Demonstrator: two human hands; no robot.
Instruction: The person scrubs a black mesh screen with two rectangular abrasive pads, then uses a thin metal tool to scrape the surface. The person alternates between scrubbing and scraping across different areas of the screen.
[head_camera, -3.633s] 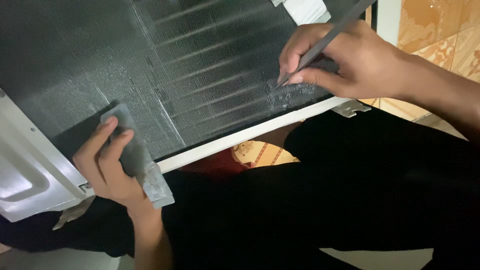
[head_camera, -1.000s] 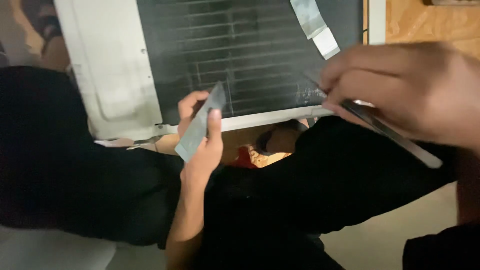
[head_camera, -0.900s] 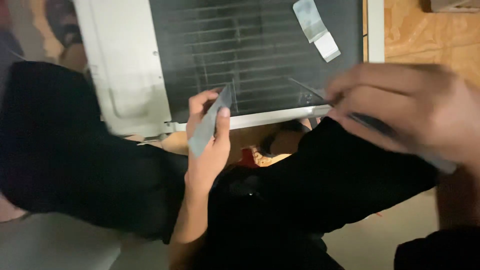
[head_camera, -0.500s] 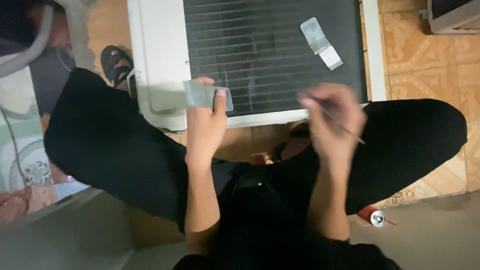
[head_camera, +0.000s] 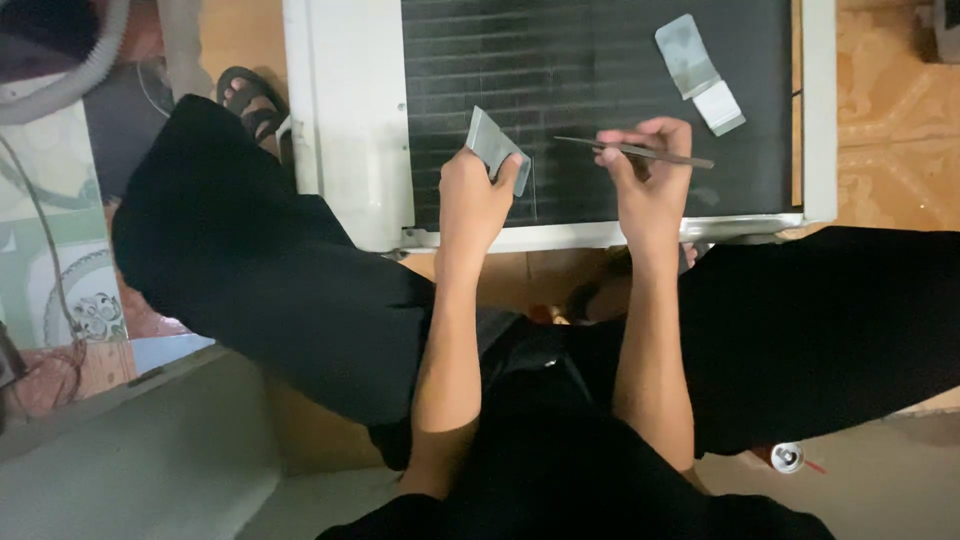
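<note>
My left hand (head_camera: 474, 196) grips a small grey rectangular plate (head_camera: 492, 145) and holds it tilted over the dark finned panel (head_camera: 590, 75) of a white-framed unit (head_camera: 350, 120). A thin grey rod-like tool (head_camera: 632, 151) sits pinched level in my right hand (head_camera: 650, 178), just to the right of the plate and above the fins. Both forearms reach forward between my knees in black trousers. Two more small pieces, one grey (head_camera: 686, 52) and one white (head_camera: 720, 106), lie on the panel at the upper right.
A sandal (head_camera: 248, 98) lies left of the unit. A grey hose (head_camera: 70, 75) and thin cords (head_camera: 45, 240) are at far left, over patterned floor tiles (head_camera: 880, 120). A small round cap (head_camera: 787, 457) lies on the floor at lower right.
The view pulled back from close on the panel to a wide look down. Both hands now hover over the fins near the unit's front edge, the right still pinching the tool.
</note>
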